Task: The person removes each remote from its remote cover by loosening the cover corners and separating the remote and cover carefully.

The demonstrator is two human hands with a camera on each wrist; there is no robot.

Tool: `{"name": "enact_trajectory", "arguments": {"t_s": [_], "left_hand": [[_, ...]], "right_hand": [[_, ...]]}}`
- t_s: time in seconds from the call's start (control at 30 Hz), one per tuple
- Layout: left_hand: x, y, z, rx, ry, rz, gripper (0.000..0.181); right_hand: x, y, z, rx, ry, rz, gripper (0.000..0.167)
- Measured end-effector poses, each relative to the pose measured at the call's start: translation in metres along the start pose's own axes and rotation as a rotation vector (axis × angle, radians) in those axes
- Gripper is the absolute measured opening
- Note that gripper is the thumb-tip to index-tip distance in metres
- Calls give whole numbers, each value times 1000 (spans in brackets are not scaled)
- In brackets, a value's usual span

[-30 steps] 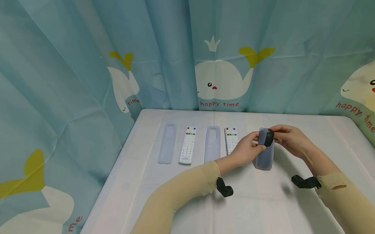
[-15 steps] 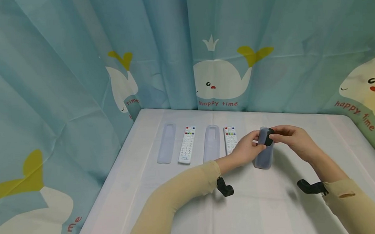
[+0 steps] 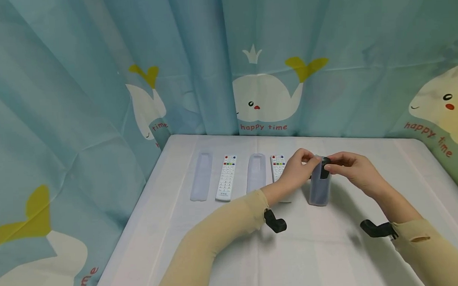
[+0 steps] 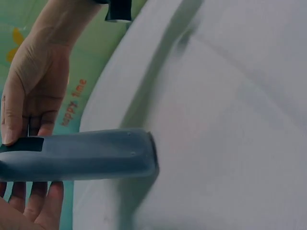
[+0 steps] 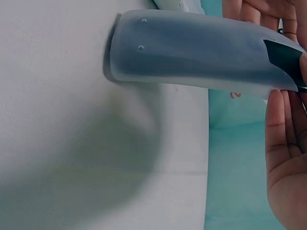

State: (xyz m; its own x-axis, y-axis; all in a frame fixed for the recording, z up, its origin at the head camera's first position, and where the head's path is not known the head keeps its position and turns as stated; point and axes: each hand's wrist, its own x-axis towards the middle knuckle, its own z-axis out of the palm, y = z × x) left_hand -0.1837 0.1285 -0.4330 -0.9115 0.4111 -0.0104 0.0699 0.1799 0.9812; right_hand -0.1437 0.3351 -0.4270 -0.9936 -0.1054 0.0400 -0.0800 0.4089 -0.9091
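A black remote control (image 3: 324,172) stands upright on its end, most of it inside a translucent sleeve (image 3: 318,194); its dark upper corner shows bare. My left hand (image 3: 296,171) pinches the top of the sleeve from the left. On the other side, my right hand (image 3: 353,169) grips the bare upper end of the remote between thumb and fingers. The sleeve's lower end (image 4: 139,153) is at the tabletop in the left wrist view. In the right wrist view the black corner (image 5: 285,57) shows between both hands' fingers.
Left of the hands lie a white remote (image 3: 278,168) partly behind my left hand, a flat translucent sleeve (image 3: 256,171), another white remote (image 3: 226,176) and another sleeve (image 3: 201,176). All rest on the white table (image 3: 293,254), with a blue curtain (image 3: 196,77) behind it.
My left fingers have shifted from the sleeve's left side up to its top edge. My right thumb has come round onto the front of the black end. The remote stays in about the same place.
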Motion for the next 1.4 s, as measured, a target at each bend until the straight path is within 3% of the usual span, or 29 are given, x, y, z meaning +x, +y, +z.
{"name": "enact_trajectory", "arguments": {"t_s": [0.43, 0.9, 1.07, 1.17, 1.23, 1.4], "left_hand": [[10, 7, 5, -243, 44, -191, 12], [12, 9, 9, -287, 114, -260, 14], [12, 3, 8, -332, 110, -292, 12], [12, -1, 7, -310, 98, -289, 9], [12, -4, 7, -259, 85, -256, 8], [12, -10, 5, -50, 8, -132, 7]], "right_hand": [[2, 4, 0, 35, 5, -18, 36], [-1, 7, -3, 66, -5, -11, 34], [-2, 10, -5, 67, -18, -28, 31], [-2, 11, -6, 75, -22, -35, 30], [-3, 11, -6, 81, -22, -35, 30], [-4, 10, -5, 88, -1, -19, 30]]}}
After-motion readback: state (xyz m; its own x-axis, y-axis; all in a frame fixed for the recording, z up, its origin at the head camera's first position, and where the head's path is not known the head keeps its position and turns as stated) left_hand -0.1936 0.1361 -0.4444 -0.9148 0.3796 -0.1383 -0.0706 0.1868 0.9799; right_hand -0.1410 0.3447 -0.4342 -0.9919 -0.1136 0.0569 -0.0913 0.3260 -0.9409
